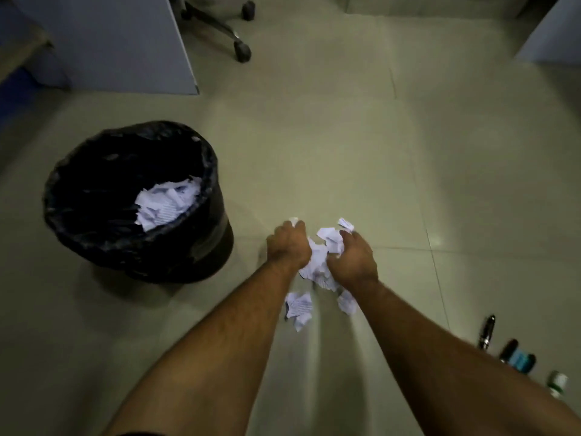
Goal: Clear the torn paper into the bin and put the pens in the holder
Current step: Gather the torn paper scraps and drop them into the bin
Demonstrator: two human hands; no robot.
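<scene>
A bunch of torn white paper (319, 261) is pressed between my left hand (289, 247) and my right hand (355, 259), low over the floor. Both hands are cupped around it. Two loose scraps (298, 306) lie on the floor just below my hands, another (345, 302) beside my right wrist. The black lined bin (94, 234) stands to the left, with torn paper (166, 201) inside. Several pens (486, 332) lie on the floor at the lower right, partly hidden by my right forearm. No holder is in view.
An office chair's wheeled base (242, 51) stands at the top centre. A grey desk panel (125, 42) rises behind the bin. Another pale panel (553, 36) is at the top right. The floor is pale tile.
</scene>
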